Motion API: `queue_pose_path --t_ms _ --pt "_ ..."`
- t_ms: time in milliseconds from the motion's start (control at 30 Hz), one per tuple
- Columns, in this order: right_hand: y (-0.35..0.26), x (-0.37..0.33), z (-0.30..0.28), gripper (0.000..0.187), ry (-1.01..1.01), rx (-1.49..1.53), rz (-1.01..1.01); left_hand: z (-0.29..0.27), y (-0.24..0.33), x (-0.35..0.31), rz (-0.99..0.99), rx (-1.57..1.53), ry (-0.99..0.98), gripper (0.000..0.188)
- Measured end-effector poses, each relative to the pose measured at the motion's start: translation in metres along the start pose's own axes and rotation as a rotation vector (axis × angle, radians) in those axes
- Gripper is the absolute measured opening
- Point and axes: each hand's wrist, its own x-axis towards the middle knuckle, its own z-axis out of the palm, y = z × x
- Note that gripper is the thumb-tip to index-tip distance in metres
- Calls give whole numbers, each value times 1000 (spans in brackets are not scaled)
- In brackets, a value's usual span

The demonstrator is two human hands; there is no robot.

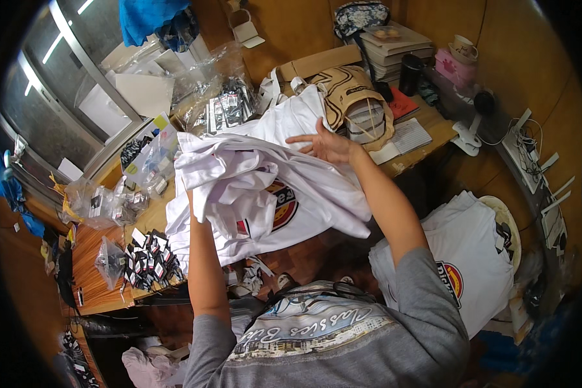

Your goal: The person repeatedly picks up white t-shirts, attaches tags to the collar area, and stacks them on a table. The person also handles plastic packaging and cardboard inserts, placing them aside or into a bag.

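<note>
A white T-shirt (320,184) with a round red, yellow and black print hangs bunched over my left forearm (207,268), above the table. Its folds cover my left hand, so those fingers are hidden. At the shirt's far right edge is my right hand (333,145), fingers spread apart and nothing gripped; whether it touches the cloth I cannot tell. More white fabric (291,116) lies on the table beyond the shirt.
Black-and-white tags (152,258) are heaped at the table's left. Bagged tags (229,107) and a tan bag (349,87) sit farther back. At right, printed white shirts (462,252) form a pile. A small fan (475,119) and a dark tumbler (410,74) stand at the back right.
</note>
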Motion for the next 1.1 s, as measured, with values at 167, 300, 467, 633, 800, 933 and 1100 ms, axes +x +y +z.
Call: queue_pose_path --t_ms 167,300,467,633,800,933,1100 --pt "34 -41 58 83 203 -123 -221 16 8 13 29 44 -11 25" --pt "62 -68 118 87 693 -691 -283 27 12 21 88 220 -8 26" --pt "110 -40 183 97 1356 -1294 -229 88 61 13 36 280 -35 26" --pt "127 -33 130 84 1412 -1396 -182 100 58 23 -61 164 -208 36" --pt "44 -87 38 69 827 -313 -206 102 20 50 -178 262 -538 53" --pt "97 -100 -38 61 961 82 -48 134 -25 45 -72 1101 -355 60" --pt "114 -109 -7 64 1098 -46 -194 139 -27 -76 595 1214 -550 46"
